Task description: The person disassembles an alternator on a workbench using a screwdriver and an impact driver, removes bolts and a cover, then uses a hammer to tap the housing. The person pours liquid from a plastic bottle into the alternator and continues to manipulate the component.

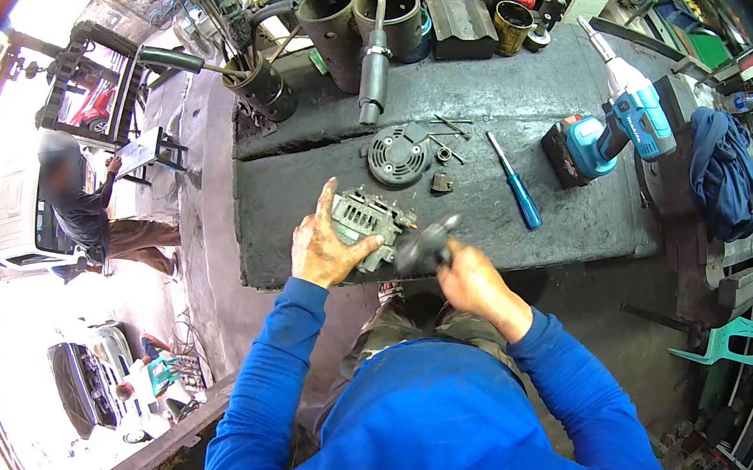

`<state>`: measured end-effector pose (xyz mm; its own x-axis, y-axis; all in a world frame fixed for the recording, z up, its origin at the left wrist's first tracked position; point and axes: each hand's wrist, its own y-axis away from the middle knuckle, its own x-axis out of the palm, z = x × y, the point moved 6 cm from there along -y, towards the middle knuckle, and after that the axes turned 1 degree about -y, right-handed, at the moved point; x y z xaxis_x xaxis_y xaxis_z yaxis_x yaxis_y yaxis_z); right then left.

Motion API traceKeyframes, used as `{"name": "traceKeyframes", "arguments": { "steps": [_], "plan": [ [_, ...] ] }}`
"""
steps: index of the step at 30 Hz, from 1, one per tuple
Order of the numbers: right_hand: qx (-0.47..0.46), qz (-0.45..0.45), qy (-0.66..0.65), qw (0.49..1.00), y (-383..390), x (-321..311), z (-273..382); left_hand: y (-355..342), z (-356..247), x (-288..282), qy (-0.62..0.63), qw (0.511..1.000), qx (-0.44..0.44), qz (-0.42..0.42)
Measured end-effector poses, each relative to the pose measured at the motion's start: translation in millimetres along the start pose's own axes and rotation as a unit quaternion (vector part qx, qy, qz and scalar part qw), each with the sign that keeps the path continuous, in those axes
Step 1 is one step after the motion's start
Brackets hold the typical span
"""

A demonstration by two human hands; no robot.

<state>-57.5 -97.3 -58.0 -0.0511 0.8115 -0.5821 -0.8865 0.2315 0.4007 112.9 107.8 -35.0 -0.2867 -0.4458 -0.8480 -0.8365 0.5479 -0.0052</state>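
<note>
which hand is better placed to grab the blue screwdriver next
Probably the right hand: it is nearer the blue screwdriver. It would likely have to put down its dark, blurred tool first, though. The left hand is farther off, gripping the slotted metal part.

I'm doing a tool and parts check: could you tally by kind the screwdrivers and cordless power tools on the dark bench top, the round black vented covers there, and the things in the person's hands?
Screwdriver: 1
Cordless power tool: 1
Round vented cover: 1
In hand: 2 (slotted metal housing, left; blurred dark tool, right)
Total: 5
</note>
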Motion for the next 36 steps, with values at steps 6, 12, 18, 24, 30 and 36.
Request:
{"name": "traceKeyframes", "arguments": {
  "steps": [6,12,18,24,30,36],
  "plan": [
    [0.015,-0.013,-0.098,0.995,17.3,6.7,0.4,0.3,0.7,0.8,0.013,0.999,-0.031,0.017],
    [-0.002,-0.055,0.009,0.998,-3.9,-5.8,-0.6,-0.8,-1.6,-0.9,0.021,0.997,-0.057,0.056],
    [0.008,-0.227,-0.182,0.957,-4.5,-54.2,-9.8,-2.6,-1.0,-1.4,0.051,0.996,-0.058,0.051],
    [-0.027,-0.048,0.010,0.998,0.7,-11.1,4.3,-3.1,-4.8,-0.9,0.029,0.999,0.010,0.027],
    [-0.024,-0.173,-0.100,0.980,48.8,-79.0,-75.3,-1.9,25.2,-22.3,0.100,0.990,-0.080,0.057],
    [-0.006,-0.477,-0.225,0.850,112.5,-167.1,-183.6,52.5,62.2,-91.0,0.043,0.978,-0.205,-0.003]
  ]
}}
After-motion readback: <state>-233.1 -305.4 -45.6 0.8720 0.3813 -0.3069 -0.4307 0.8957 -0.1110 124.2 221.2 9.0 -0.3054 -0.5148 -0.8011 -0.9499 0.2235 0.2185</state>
